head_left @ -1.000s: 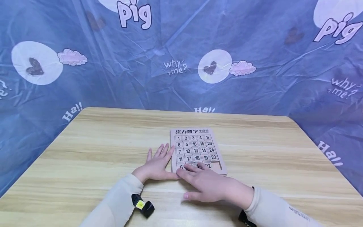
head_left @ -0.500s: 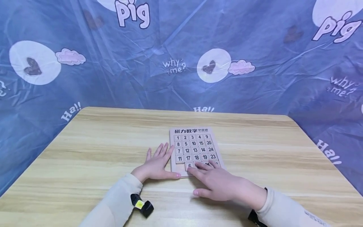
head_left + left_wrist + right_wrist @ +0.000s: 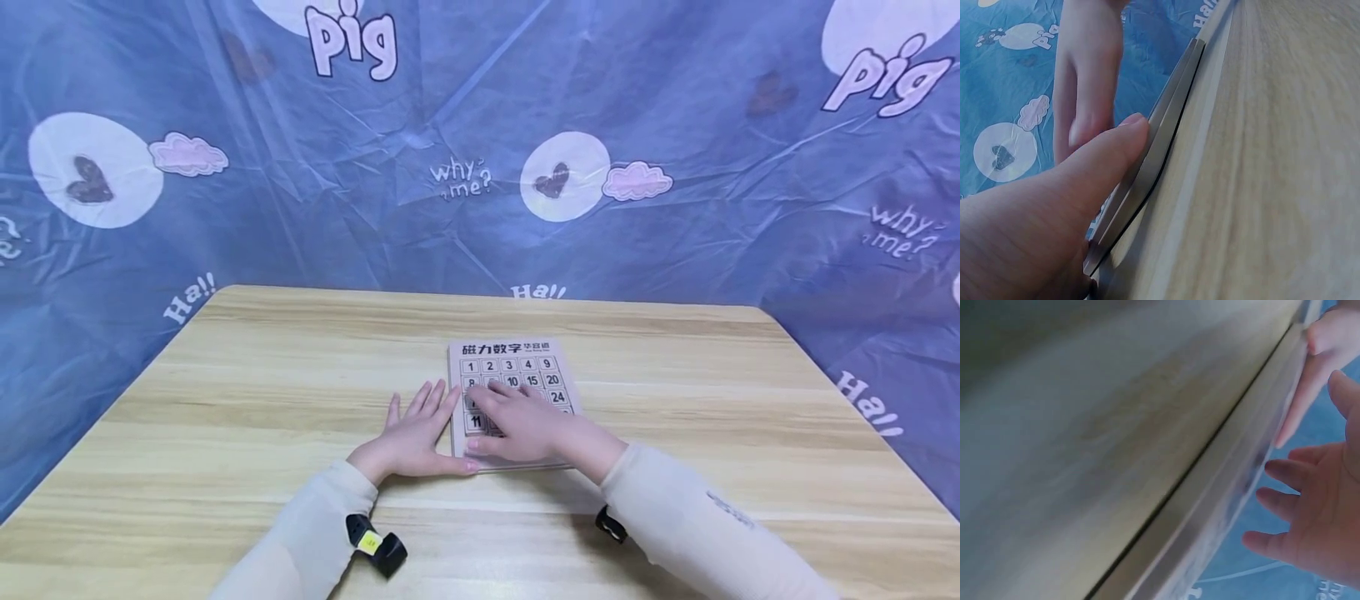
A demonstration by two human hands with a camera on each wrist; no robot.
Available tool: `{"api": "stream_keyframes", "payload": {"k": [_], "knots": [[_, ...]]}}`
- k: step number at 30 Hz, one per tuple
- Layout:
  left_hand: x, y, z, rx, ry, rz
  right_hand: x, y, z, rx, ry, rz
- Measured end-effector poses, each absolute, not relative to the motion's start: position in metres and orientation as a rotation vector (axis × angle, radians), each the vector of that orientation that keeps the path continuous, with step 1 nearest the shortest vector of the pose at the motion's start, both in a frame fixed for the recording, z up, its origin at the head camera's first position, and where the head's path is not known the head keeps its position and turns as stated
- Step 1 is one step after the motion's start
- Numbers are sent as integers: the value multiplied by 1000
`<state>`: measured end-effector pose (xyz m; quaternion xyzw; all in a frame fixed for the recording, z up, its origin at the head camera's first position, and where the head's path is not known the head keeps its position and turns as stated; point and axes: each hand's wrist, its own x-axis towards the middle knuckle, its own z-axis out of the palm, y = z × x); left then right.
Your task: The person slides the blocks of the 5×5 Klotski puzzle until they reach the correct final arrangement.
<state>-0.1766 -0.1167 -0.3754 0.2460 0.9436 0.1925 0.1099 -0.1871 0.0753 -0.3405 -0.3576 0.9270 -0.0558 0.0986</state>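
A number sliding puzzle [image 3: 504, 349] lies flat on the table, dark characters along its top and rows of numbered tiles below. My left hand [image 3: 412, 439] rests at its lower left corner, fingers spread along the left side and thumb on the near edge. In the left wrist view that thumb [image 3: 1110, 147] touches the board's rim [image 3: 1159, 140]. Over the middle and lower tiles extends my right hand [image 3: 531, 423], fingers straight, hiding many numbers and most of the bottom row. The right wrist view shows its fingertips [image 3: 1279, 503] close over the tile face.
The wooden table [image 3: 300, 350] carries the board near its middle. Behind it hangs a blue printed cloth [image 3: 390, 225]. Black wrist straps [image 3: 378, 546] sit on both sleeves.
My right hand first moves right as the bottom row slides right, leaving a gap at the lower left. Then it shifts up and left over the middle tiles. The left hand stays put.
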Motion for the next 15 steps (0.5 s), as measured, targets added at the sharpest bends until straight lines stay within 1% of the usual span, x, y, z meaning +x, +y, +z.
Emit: {"api": "stream_keyframes", "payload": {"k": [6, 15], "knots": [[-177, -115, -376, 725, 2764, 555, -196, 67, -346, -1035, 2774, -125], [-178, -116, -379, 738, 2782, 557, -176, 71, -338, -1078, 2697, -140]]}}
